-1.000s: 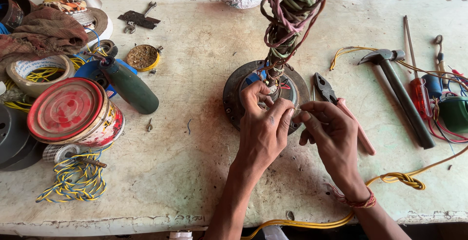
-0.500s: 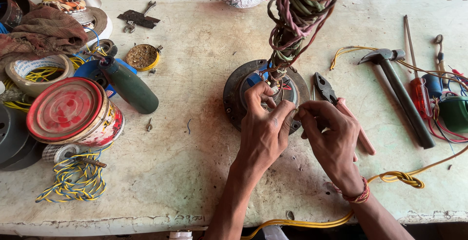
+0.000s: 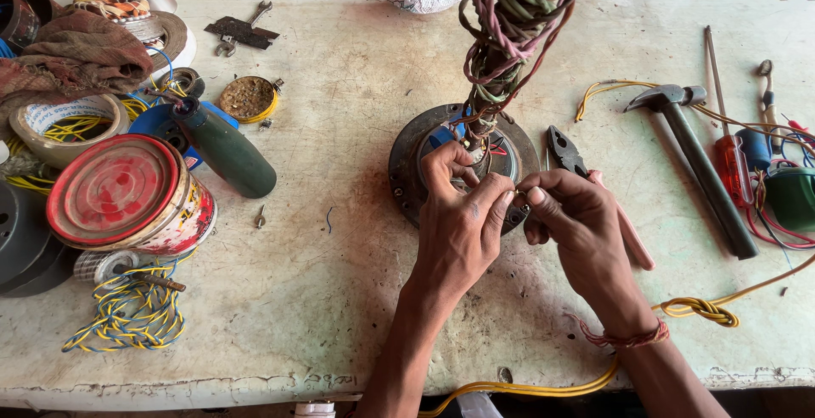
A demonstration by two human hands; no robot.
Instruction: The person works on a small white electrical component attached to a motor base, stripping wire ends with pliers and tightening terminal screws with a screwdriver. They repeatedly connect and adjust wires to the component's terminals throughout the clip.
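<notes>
1. Left of the round dark metal motor base (image 3: 406,168), I see a red-lidded tin (image 3: 115,189).
2. My left hand (image 3: 458,223) pinches a thin wire end (image 3: 518,193) over the base.
3. My right hand (image 3: 577,223) pinches it too.
4. Right: black-headed hammer (image 3: 692,142).

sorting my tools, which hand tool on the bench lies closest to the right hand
The pliers, lying right beside the right hand. The hammer and red-handled screwdriver lie farther right, well apart from it.

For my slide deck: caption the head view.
Left hand and right hand pinch a thin wire over a round grey metal motor base on a worn pale workbench.
</notes>
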